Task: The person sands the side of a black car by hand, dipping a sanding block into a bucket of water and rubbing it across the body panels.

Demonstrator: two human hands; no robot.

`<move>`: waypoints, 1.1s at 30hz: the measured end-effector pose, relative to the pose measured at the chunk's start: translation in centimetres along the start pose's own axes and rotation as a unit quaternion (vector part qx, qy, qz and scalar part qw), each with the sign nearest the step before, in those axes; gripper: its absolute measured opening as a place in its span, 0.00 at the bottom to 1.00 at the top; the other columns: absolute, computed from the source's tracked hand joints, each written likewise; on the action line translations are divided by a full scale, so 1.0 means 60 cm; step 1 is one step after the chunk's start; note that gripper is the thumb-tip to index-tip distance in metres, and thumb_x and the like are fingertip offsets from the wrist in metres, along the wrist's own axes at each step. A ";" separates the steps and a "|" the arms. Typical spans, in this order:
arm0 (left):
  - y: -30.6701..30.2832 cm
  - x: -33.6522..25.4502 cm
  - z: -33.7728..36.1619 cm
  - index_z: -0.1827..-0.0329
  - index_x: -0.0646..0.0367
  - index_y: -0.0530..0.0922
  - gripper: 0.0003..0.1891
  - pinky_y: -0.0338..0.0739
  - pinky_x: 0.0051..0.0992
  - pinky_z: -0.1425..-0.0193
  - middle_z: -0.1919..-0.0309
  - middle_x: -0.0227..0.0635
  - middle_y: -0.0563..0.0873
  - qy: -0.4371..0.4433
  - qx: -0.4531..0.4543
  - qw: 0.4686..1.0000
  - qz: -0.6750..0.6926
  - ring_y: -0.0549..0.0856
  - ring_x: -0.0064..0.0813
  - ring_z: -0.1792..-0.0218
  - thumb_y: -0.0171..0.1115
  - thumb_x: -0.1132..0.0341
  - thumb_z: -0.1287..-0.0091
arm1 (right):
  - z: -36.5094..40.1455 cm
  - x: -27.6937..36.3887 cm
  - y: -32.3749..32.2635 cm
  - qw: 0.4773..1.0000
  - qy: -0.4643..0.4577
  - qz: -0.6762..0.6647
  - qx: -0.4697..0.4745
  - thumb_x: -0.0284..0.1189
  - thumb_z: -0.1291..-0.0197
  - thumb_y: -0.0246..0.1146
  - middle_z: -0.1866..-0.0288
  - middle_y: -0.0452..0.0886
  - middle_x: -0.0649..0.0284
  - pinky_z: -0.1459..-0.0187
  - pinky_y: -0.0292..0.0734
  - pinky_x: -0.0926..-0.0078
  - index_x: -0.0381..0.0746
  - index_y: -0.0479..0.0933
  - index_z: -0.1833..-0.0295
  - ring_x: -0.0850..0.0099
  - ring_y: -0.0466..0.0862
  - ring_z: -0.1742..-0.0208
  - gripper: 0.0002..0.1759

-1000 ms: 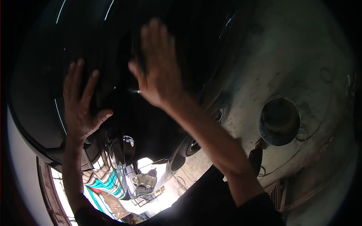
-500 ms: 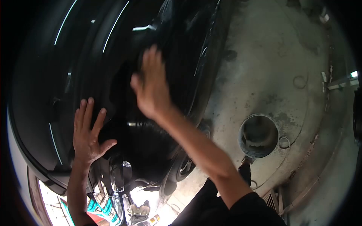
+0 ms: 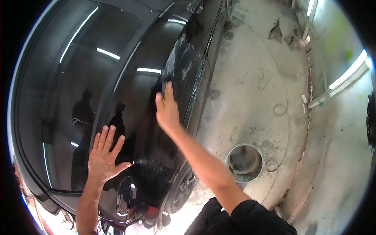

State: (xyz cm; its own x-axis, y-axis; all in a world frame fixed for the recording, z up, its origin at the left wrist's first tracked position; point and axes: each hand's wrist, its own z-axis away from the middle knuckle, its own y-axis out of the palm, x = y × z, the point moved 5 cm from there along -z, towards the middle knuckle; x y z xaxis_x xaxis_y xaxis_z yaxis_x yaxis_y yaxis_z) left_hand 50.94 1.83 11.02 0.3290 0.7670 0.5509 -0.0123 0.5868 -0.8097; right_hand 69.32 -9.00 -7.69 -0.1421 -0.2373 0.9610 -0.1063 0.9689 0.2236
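A glossy black car [image 3: 145, 129] fills the left half of the head view. My left hand [image 3: 102, 158] lies flat on its body just below the side window, fingers stretched and thumb out to the side. Farther along the same panel is my right hand [image 3: 168, 113], turned on edge with its fingers together. A thin, flat piece shows between that thumb and the fingers, too little visible to name. Beyond the fingertips, a dull, whitish scuffed patch [image 3: 184, 62] marks the paint. Another hazy band crosses the panel above the wheel [image 3: 182, 192].
A round metal bucket [image 3: 243, 162] stands on the stained concrete floor [image 3: 250, 98] to the right, beside a wire loop [image 3: 271, 166]. A wall with a bright light tube [image 3: 348, 74] runs along the far right. The tail lamp [image 3: 126, 196] is near the bottom.
The view has shifted, so the bucket and car sit differently in it. My right hand has gone from flatter and blurred to edge-on, lower in view. My left hand stays flat on the car.
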 end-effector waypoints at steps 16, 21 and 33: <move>-0.028 0.014 0.010 0.25 0.52 0.74 0.46 0.52 0.49 0.15 0.18 0.53 0.61 0.028 -0.045 0.996 0.066 0.56 0.52 0.17 0.64 0.30 0.40 | -0.032 0.033 0.019 0.998 0.009 0.056 -0.019 0.44 0.18 0.48 0.19 0.57 0.30 0.19 0.55 0.59 0.20 0.52 0.21 0.40 0.58 0.17 0.39; -0.031 0.020 0.009 0.24 0.51 0.73 0.45 0.52 0.46 0.15 0.17 0.50 0.59 0.022 -0.021 0.995 0.096 0.55 0.50 0.16 0.64 0.31 0.39 | 0.230 0.034 0.079 0.994 -0.090 0.020 0.052 0.44 0.20 0.51 0.15 0.43 0.32 0.17 0.44 0.52 0.23 0.44 0.18 0.40 0.45 0.13 0.43; -0.026 0.020 0.008 0.24 0.55 0.72 0.46 0.53 0.48 0.15 0.18 0.52 0.61 0.020 -0.030 0.994 0.107 0.58 0.52 0.17 0.65 0.33 0.41 | 0.002 0.086 0.013 0.999 0.006 0.032 0.026 0.44 0.19 0.50 0.20 0.58 0.30 0.22 0.60 0.59 0.22 0.51 0.20 0.42 0.61 0.19 0.40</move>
State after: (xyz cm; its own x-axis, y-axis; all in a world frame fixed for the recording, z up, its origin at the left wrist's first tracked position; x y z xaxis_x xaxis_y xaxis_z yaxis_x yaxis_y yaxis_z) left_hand 50.91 1.97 13.02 0.3613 0.8611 0.3577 -0.0294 0.3940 -0.9187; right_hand 68.39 -9.46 -2.60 -0.1383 -0.1736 0.9751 -0.1483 0.9771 0.1529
